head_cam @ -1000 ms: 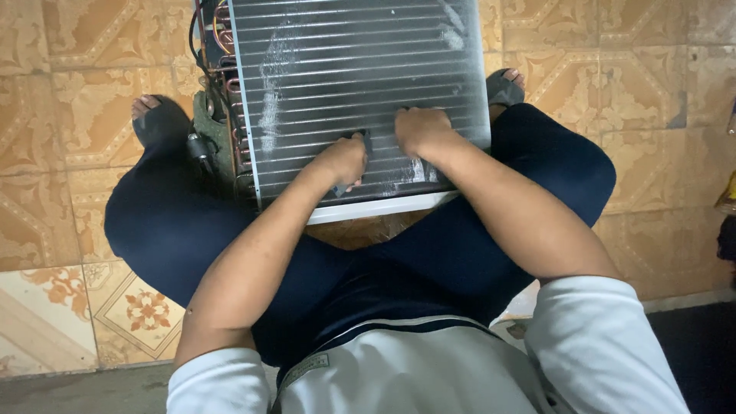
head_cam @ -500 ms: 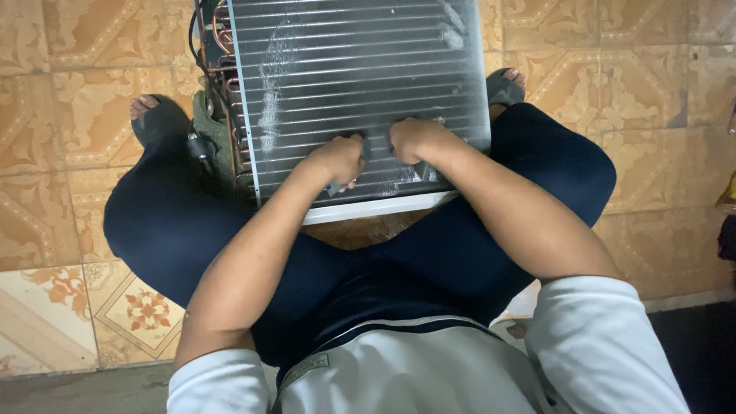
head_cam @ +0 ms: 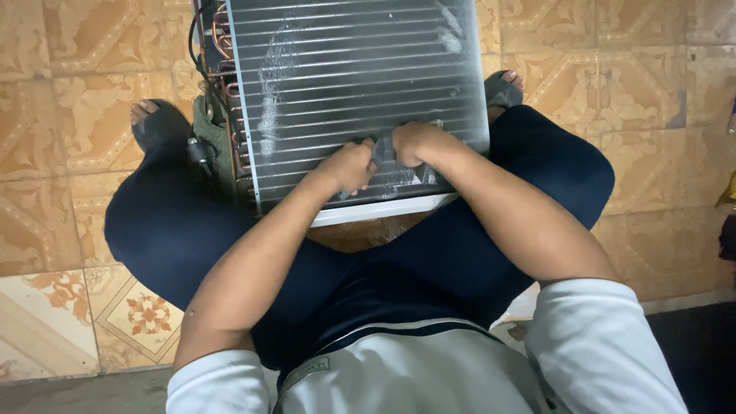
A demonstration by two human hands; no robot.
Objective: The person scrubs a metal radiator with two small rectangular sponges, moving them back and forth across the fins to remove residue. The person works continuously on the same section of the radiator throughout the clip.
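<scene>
While the person sits on the patterned tile floor (head_cam: 69, 192) with knees spread wide in dark trousers (head_cam: 176, 238), a finned condenser coil (head_cam: 345, 84) stands between the legs, its white bottom edge (head_cam: 383, 209) just above the lap. Copper tube bends (head_cam: 221, 31) and black wires (head_cam: 201, 61) run down the coil's left side, with a dark fitting (head_cam: 201, 149) below them beside the left leg. Two bare feet show, one (head_cam: 142, 111) to the left of the coil and one (head_cam: 506, 80) to its right. Pale scuffed streaks (head_cam: 268, 77) mark the fins.

The coil's top is cut off by the upper edge of the view, so its full height cannot be seen. Whatever lies behind the fin face is hidden, and the dark things at the far right edge (head_cam: 728, 230) are too cropped to name.

Both hands rest low on the fin face, close together. The left hand (head_cam: 349, 165) has its grip curled tight, knuckles up, pressed against the fins. The right hand (head_cam: 414, 142) is likewise closed in a fist-like grip just beside it. A small grey piece (head_cam: 383, 149) shows between the two hands and both seem to pinch it, though what it is cannot be made out.
</scene>
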